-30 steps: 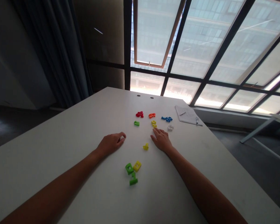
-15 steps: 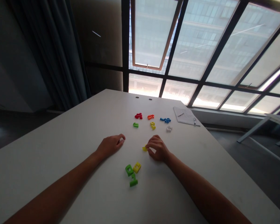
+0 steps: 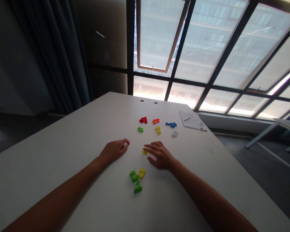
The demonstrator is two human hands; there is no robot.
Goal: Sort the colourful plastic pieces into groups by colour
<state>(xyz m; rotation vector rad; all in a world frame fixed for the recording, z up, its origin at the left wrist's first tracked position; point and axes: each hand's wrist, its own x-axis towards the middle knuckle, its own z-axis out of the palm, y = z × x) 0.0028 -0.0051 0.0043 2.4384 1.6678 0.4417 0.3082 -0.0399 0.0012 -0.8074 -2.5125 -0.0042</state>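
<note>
My right hand (image 3: 160, 155) is open over the table, its fingers stretched out and its thumb apart from them. Its fingertips are at a small yellow piece (image 3: 144, 151), which they partly cover; whether they touch it I cannot tell. To the left, my left hand (image 3: 114, 150) rests on the table, loosely curled, with a gap between thumb and forefinger and nothing visible in it. Nearer to me lie a yellow block with a hole (image 3: 141, 174), a green block with a hole (image 3: 133, 176) and another green block (image 3: 137, 187), close together.
Farther back on the white table (image 3: 99, 122) lie red pieces (image 3: 143, 120), orange pieces (image 3: 156, 121), blue pieces (image 3: 171, 124), a green piece (image 3: 140, 129), yellow pieces (image 3: 158, 130) and a white piece (image 3: 175, 133). Paper (image 3: 190, 119) with pens lies at the right edge.
The small yellow piece has shifted left and slightly away from me. My right hand has moved left too, and its fingers have opened from a pinch. My left hand stays put.
</note>
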